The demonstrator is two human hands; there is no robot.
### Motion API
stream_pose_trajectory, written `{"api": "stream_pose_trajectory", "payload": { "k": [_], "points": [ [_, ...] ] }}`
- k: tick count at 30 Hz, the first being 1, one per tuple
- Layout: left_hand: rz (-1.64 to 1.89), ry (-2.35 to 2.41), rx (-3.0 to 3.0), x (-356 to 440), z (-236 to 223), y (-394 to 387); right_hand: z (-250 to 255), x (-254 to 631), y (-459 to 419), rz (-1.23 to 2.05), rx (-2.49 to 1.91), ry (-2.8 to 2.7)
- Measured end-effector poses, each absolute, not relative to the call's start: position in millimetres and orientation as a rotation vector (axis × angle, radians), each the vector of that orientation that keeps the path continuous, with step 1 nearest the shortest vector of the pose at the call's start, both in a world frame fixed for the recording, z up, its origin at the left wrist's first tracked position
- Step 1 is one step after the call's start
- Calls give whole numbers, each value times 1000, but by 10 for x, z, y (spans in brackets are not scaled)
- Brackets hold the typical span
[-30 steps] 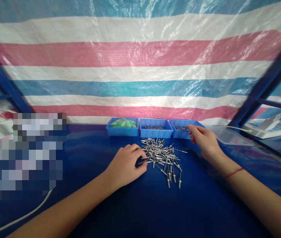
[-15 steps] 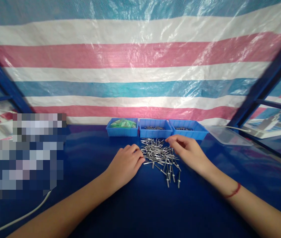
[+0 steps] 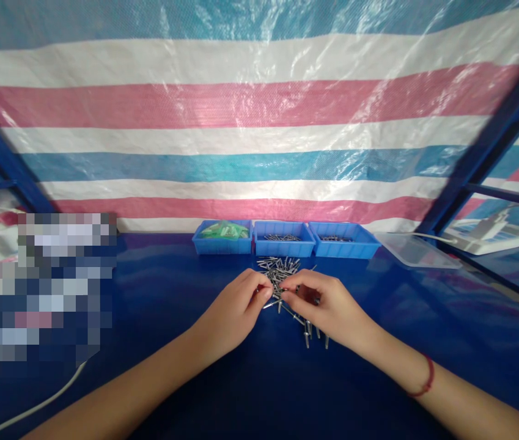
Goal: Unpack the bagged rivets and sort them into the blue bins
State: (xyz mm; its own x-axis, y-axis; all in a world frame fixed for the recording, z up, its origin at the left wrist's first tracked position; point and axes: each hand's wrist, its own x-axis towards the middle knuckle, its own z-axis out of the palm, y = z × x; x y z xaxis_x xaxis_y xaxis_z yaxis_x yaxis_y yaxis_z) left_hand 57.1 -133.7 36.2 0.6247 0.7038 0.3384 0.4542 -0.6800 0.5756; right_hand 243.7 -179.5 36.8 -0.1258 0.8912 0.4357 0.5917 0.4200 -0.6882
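Observation:
A loose pile of silver blind rivets (image 3: 279, 269) lies on the blue tabletop, partly covered by my hands. At the pile's left edge, my left hand (image 3: 236, 305) is closed in a pinch of thumb and forefinger; what is in the pinch is too small to make out. My right hand (image 3: 327, 302) reaches over the pile from the right, thumb and forefinger pinched on what appears to be one blind rivet. The fingertips of both hands are close together but apart. Several rivets (image 3: 307, 336) stick out below my right hand.
Behind the pile stand three blue bins in a row: the left bin (image 3: 222, 246) holds a green packet (image 3: 225, 230), the middle bin (image 3: 283, 249) and right bin (image 3: 348, 249) hold rivets. A translucent lid (image 3: 424, 252) lies to the right. A white cable (image 3: 43, 400) runs at left.
My right hand has moved left and toward me, from the pile's far right side to beside my left hand. My left hand's thumb and forefinger have drawn into a tighter pinch.

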Motion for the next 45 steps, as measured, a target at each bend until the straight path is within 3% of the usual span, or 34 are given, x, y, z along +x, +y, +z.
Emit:
{"api": "stream_pose_trajectory", "payload": {
  "k": [8, 35, 45],
  "points": [
    [808, 873, 2342, 599, 378, -1419, 405, 2353, -1882, 545, -1214, -1714],
    [1083, 809, 2415, 602, 426, -1462, 408, 2405, -1866, 420, -1090, -1930],
    [671, 951, 2650, 575, 326, -1415, 348, 2754, -1558, 532, -1350, -1346]
  ]
}}
